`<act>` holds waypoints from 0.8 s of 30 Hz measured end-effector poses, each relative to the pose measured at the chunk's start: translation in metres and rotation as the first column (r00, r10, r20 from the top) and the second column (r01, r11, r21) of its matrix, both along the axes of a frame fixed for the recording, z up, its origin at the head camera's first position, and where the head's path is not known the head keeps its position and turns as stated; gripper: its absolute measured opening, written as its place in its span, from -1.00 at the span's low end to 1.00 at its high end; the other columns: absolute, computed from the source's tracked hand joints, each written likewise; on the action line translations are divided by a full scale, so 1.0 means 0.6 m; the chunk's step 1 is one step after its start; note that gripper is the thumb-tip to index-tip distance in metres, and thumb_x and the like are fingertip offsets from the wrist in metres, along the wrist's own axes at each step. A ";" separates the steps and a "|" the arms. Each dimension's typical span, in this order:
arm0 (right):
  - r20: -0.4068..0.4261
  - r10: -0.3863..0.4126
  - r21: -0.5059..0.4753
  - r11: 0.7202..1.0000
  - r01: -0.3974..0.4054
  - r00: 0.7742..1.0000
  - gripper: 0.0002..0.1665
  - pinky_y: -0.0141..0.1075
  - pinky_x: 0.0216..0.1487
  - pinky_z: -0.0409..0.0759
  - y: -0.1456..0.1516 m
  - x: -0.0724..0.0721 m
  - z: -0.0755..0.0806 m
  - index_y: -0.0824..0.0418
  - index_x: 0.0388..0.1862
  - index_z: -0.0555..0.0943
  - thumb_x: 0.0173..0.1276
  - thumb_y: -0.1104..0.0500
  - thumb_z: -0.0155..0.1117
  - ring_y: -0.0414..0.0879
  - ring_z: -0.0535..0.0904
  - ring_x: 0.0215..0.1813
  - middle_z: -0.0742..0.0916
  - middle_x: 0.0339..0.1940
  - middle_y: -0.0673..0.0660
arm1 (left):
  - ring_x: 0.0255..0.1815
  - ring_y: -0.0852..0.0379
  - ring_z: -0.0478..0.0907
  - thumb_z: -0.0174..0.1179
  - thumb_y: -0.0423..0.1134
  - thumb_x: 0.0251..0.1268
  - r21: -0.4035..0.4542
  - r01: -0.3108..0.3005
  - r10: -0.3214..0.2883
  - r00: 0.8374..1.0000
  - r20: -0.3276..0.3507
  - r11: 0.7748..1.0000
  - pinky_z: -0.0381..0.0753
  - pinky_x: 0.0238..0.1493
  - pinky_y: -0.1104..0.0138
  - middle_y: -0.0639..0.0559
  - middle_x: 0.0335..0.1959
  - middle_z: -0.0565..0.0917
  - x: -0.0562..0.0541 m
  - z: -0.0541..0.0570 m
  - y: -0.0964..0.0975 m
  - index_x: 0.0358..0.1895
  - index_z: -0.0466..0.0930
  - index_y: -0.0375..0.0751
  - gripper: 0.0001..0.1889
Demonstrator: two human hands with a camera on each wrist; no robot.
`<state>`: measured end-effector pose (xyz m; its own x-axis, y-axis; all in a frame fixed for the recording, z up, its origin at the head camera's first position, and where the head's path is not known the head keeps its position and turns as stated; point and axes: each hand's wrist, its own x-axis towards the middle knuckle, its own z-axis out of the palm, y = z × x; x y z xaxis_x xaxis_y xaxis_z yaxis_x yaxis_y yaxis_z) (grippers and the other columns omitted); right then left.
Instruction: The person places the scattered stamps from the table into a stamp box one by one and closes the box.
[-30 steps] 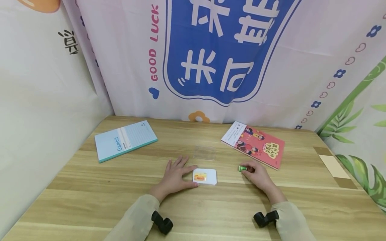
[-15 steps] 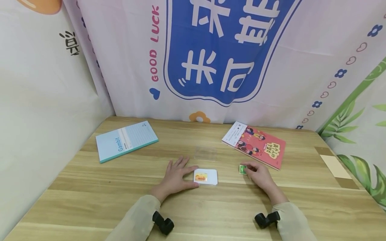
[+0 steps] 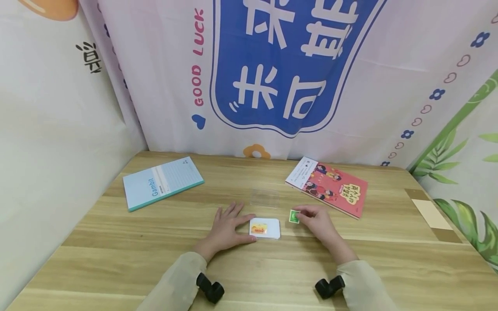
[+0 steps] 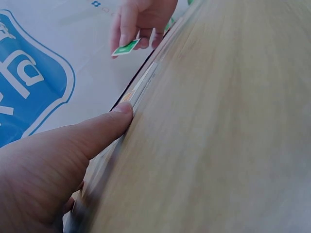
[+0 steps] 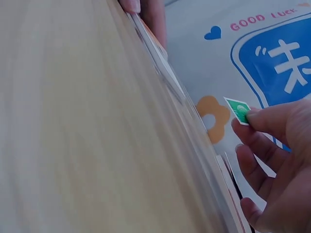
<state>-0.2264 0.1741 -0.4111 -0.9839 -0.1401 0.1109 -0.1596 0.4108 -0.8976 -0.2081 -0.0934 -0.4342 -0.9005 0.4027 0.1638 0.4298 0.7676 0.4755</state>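
A small green square with a white border, like a stamp or sticker [image 3: 294, 216], is pinched between the thumb and index finger of my right hand [image 3: 317, 220]. In the right wrist view the green square [image 5: 238, 111] is tilted above the table. My left hand [image 3: 227, 231] lies on the table, its thumb and index finger gripping the left end of a white card stack [image 3: 274, 228] at its near and far edges. A yellow-orange sticker [image 3: 258, 228] sits on the left part of the stack. The left wrist view shows the left thumb [image 4: 104, 128] against the stack's edge.
Behind the card stack lies a clear plastic rectangle [image 3: 264, 198]. A light blue notebook [image 3: 162, 182] is at the back left, and a red illustrated book [image 3: 330, 185] at the back right. A printed cloth [image 3: 167, 86] hangs along the table's back edge.
My right hand has turned the green square so its face shows, then carried it leftward toward the card stack. The left hand and the stack have stayed put.
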 end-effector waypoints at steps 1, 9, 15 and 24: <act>0.003 0.002 -0.012 1.000 -0.002 1.000 -0.78 -0.30 -0.33 0.39 -0.006 0.001 -0.001 0.30 -0.23 0.62 0.09 0.37 0.19 -0.08 0.40 -0.35 0.59 -0.44 0.11 | 0.29 -0.14 -0.14 0.13 0.31 -0.17 -0.001 0.000 0.000 1.000 0.000 1.000 -0.32 0.12 -0.12 -0.14 0.28 0.10 0.000 0.000 0.000 0.11 0.41 0.13 -0.32; 0.015 -0.002 -0.074 0.997 0.003 1.000 -0.82 -0.37 -0.41 0.39 -0.048 0.013 -0.018 0.31 -0.31 0.63 0.06 0.40 0.21 -0.13 0.41 -0.43 0.59 -0.53 0.09 | 0.29 -0.14 -0.15 0.11 0.33 -0.17 -0.006 -0.004 0.004 1.000 0.014 1.000 -0.33 0.12 -0.12 -0.14 0.28 0.10 0.000 0.001 0.002 0.11 0.41 0.13 -0.31; -0.025 0.004 -0.086 0.996 -0.006 1.000 -0.83 -0.39 -0.44 0.38 -0.071 0.022 -0.026 0.31 -0.36 0.64 0.02 0.42 0.24 -0.16 0.42 -0.47 0.59 -0.57 0.07 | 0.29 -0.14 -0.15 0.12 0.32 -0.17 -0.007 -0.015 0.015 0.999 0.030 1.000 -0.34 0.12 -0.11 -0.14 0.28 0.10 0.002 0.003 0.003 0.12 0.41 0.13 -0.32; -0.057 -0.008 0.011 1.000 0.008 0.998 -0.85 -0.37 -0.44 0.38 -0.079 0.027 -0.034 0.21 -0.40 0.66 0.00 0.37 0.28 -0.17 0.42 -0.46 0.60 -0.54 0.01 | 0.29 -0.14 -0.15 0.12 0.33 -0.17 -0.009 -0.016 0.016 0.999 0.034 1.000 -0.34 0.12 -0.12 -0.14 0.28 0.09 0.001 0.003 0.004 0.11 0.41 0.12 -0.31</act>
<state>-0.2103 0.1266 -0.4312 -0.9772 -0.1337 0.1652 -0.2070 0.4226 -0.8823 -0.2074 -0.0912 -0.4327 -0.9119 0.3893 0.1298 0.4011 0.7784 0.4829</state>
